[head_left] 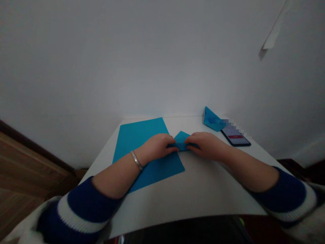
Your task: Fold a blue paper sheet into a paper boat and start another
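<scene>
Between my hands is a small piece of folded blue paper [181,137], with a pointed top and a folded band along its lower edge. My left hand [160,145] pinches the left end of that band, thumb below and fingers above. At the other end, my right hand [203,144] grips the paper in the same way. Parts of both ends are hidden by my fingers. Under my left hand and forearm lies a large flat sheet of blue paper [142,135].
A folded blue paper boat [212,120] stands at the back right of the white table [193,196]. Next to it lies a phone [235,137] with its screen lit. A white wall [162,61] rises behind the table, and wooden furniture [30,169] is at the left.
</scene>
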